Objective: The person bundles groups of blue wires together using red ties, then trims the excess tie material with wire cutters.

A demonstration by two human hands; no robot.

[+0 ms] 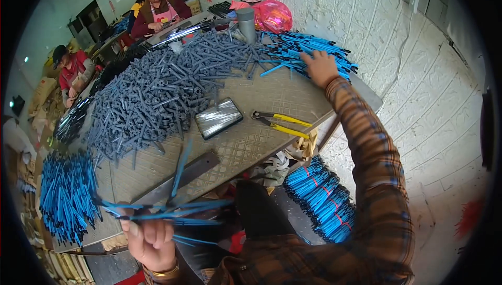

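Note:
Several thin blue sticks with black ends (196, 213) are held in my left hand (151, 243) over the near left table edge. They fan out to the right and are blurred; one stands nearly upright. My right hand (321, 67) reaches to the far right, its fingers apart on a loose pile of similar blue sticks (285, 51); the fingertips are partly lost among them. A larger pile of blue sticks (68, 196) lies at the left, near my left hand. Between the hands lies a flat metal bar (183, 176).
A big heap of grey plastic tubes (151, 89) covers the table's middle. In front lie a black tray of shiny metal pins (219, 118) and yellow-handled pincers (285, 122). A grey canister (246, 25) stands behind. Tied blue bundles (324, 199) lie below. People work farther back.

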